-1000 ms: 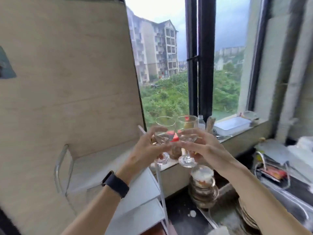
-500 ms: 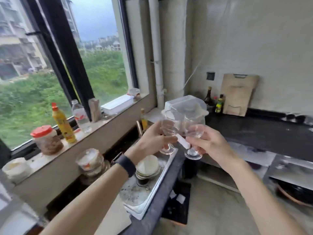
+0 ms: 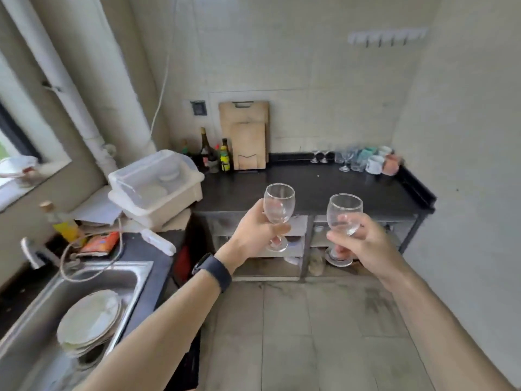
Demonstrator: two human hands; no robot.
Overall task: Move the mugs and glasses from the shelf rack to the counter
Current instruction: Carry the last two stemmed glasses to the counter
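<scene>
Two stemmed glasses are in hand, one per hand, both upright and held in the air in front of the black counter (image 3: 284,190).

Left glass (image 3: 279,203): the left hand (image 3: 253,232) has its fingers curled round the lower bowl and stem, and the foot hangs clear below them.

Right glass (image 3: 344,211), at 3 o'clock of the first and apart from it: the right hand (image 3: 366,245) grips it the same way, with the foot below the fingers.

At 1 o'clock, on the counter's far corner, stands a cluster of mugs and glasses (image 3: 359,160), too blurred to count. Two cutting boards (image 3: 246,134) lean at 12 o'clock.

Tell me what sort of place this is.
Most likely a home kitchen: a steel sink holding plates, cutting boards propped upright, and a dark counter with mugs and glasses.
</scene>
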